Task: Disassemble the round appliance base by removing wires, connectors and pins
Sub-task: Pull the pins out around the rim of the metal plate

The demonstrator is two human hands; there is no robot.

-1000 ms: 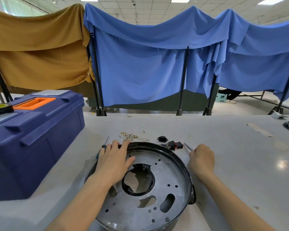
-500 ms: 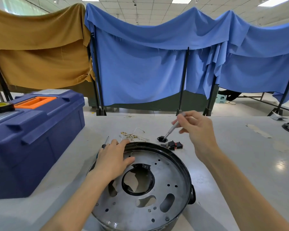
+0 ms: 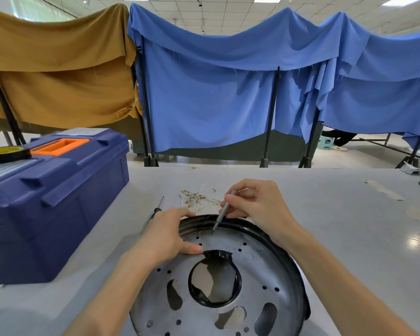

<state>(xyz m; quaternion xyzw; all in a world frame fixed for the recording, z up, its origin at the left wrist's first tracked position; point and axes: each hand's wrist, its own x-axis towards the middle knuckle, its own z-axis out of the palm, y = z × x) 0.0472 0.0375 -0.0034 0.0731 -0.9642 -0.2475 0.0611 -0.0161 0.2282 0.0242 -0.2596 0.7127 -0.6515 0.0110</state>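
The round appliance base point(image 3: 260, 275), a grey metal disc with a black rim and a large centre hole, lies on the table in front of me. My left hand point(image 3: 166, 235) rests flat on its far-left part, fingers on the rim and thumb near the centre hole. My right hand point(image 3: 257, 206) holds a thin grey screwdriver point(image 3: 222, 213) like a pen, with its tip down at the plate's far edge. A tangle of removed white wires with brass terminals point(image 3: 199, 198) lies just beyond the base.
A large blue toolbox point(image 3: 58, 197) with an orange handle stands at the left, a tape roll point(image 3: 6, 154) on its lid. A second screwdriver point(image 3: 157, 210) lies beside my left hand. Blue and tan cloths hang behind the table.
My right hand picked up the thin screwdriver from the table, lifted it, and has now lowered its tip onto the base's far edge. My left hand stayed on the base.
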